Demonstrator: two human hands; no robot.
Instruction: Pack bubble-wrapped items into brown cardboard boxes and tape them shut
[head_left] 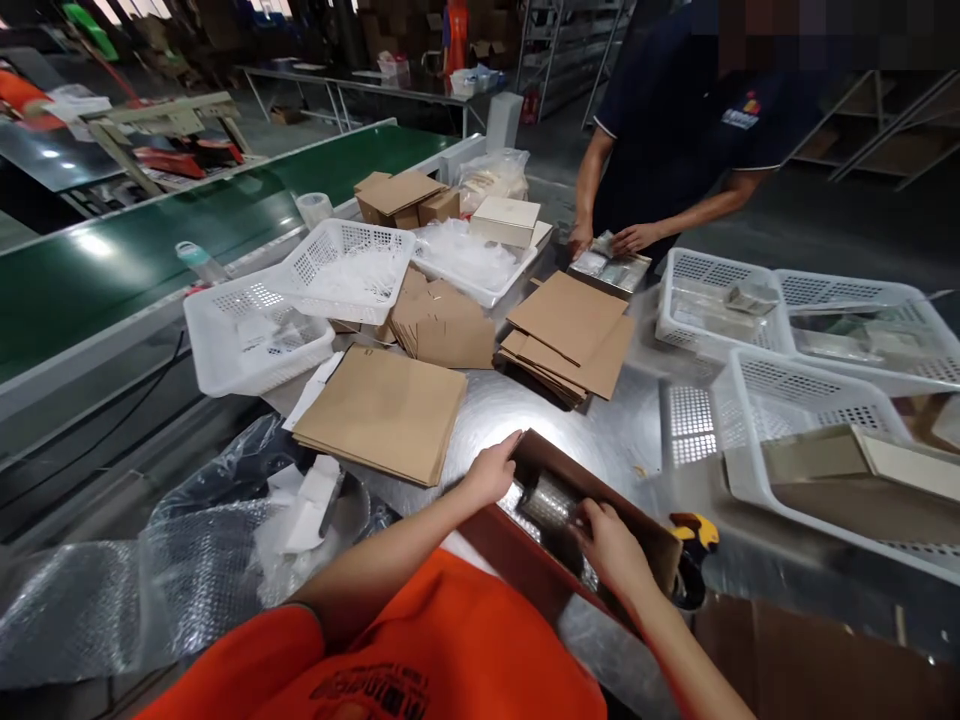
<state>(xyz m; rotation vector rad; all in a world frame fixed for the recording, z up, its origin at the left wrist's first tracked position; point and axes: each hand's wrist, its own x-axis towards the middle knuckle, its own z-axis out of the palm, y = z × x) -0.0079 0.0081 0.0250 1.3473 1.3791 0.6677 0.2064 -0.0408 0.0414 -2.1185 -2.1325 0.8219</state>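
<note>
A long reddish-brown carton (506, 555) lies open on the metal table in front of me. Bubble-wrapped items (553, 500) are inside it. My left hand (493, 472) is closed over the carton's far left corner, with the fingertips at its rim. My right hand (611, 548) reaches into the carton, its fingers curled against a bubble-wrapped item, their tips partly hidden. A yellow and black tape dispenser (694, 535) sits by the carton's right end. To the left lies a stack of flat brown cardboard (382, 410).
White plastic baskets (814, 385) line the right side; more baskets (255, 320) stand at the left. Flat cartons (574, 320) lie ahead. A co-worker's hands (636, 238) handle wrapped packets across the table. Bubble wrap (202, 570) hangs at left, beside a green conveyor belt (112, 255).
</note>
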